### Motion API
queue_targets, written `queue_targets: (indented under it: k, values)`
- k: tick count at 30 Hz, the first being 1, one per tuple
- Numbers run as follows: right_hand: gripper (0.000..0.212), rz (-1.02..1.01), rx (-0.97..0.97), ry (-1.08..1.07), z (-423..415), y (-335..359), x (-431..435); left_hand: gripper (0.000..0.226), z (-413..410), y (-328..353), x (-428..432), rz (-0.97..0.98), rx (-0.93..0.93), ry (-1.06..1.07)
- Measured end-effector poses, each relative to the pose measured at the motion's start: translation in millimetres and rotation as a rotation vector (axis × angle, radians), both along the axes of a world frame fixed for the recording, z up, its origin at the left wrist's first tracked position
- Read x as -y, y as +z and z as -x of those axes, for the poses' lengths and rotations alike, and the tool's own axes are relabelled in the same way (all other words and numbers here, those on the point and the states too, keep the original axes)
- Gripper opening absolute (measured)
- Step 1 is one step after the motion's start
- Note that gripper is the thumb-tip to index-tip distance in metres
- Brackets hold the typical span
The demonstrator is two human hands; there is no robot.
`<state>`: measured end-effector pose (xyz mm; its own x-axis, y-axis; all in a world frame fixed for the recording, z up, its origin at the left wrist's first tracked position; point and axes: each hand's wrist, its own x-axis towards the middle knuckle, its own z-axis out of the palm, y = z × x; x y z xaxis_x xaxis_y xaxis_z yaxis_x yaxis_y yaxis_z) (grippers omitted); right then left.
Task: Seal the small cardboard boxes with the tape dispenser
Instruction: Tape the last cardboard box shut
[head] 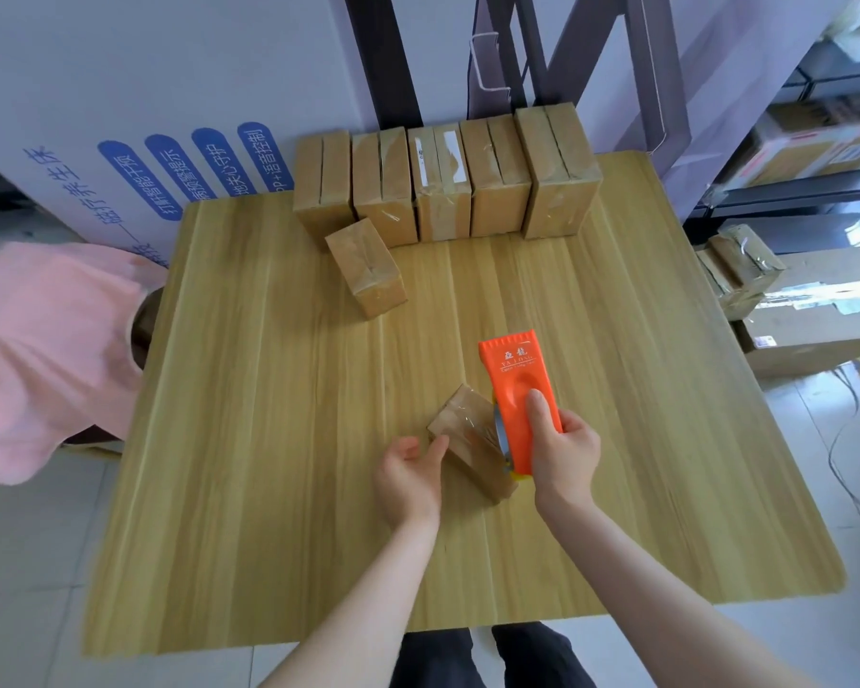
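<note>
A small cardboard box (467, 439) lies on the wooden table (269, 439) in front of me, with clear tape over its top. My right hand (564, 449) grips the orange tape dispenser (517, 384), which rests against the box's right side. The thumb lies along the dispenser's top. My left hand (410, 469) is beside the box's left end, fingers loosely curved, thumb touching the box. Another small box (368, 268) lies further back. A row of several taped boxes (443, 183) stands at the table's far edge.
A person in a pink top (46, 350) stands at the table's left edge. A large white printed carton (145, 116) rises behind the table. Cardboard boxes (805, 310) and metal shelving (815, 141) stand to the right.
</note>
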<state>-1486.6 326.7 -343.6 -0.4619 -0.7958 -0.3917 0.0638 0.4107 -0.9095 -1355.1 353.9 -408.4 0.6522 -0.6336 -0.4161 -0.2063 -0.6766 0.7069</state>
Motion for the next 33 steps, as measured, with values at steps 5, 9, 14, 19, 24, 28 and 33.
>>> queue_targets:
  k: [5, 9, 14, 19, 24, 28, 33]
  values:
    - [0.044, 0.007, -0.02, 0.023, 2.4, -4.8, 0.5, 0.007, 9.6, -0.6, 13.2, 0.004, -0.08, -0.086]
    - [0.05, -0.009, -0.025, 0.036, 1.8, -11.0, 0.1, 0.037, 3.4, 3.8, 28.6, -0.094, 0.082, -0.295]
    - [0.045, -0.005, -0.044, 0.032, 0.7, -13.4, 2.7, 0.007, -7.5, 8.4, 28.8, -0.062, 0.103, -0.418]
    - [0.045, -0.01, -0.038, 0.053, -1.7, -15.1, 7.0, 0.024, -2.4, 2.3, -14.5, -0.107, 0.101, -0.38]
    - [0.044, -0.052, 0.059, -0.056, 11.7, -0.9, 15.3, 0.058, -2.7, 5.2, 9.3, -0.047, 0.304, -0.596]
    - [0.042, -0.028, 0.101, -0.121, 37.1, 7.8, 9.0, 0.067, 6.1, 15.4, 46.6, 0.16, 0.386, -0.961]
    - [0.038, -0.004, 0.015, 0.005, 49.5, 21.8, -5.7, 0.062, 13.5, 1.8, 51.7, -0.129, 0.509, -1.124]
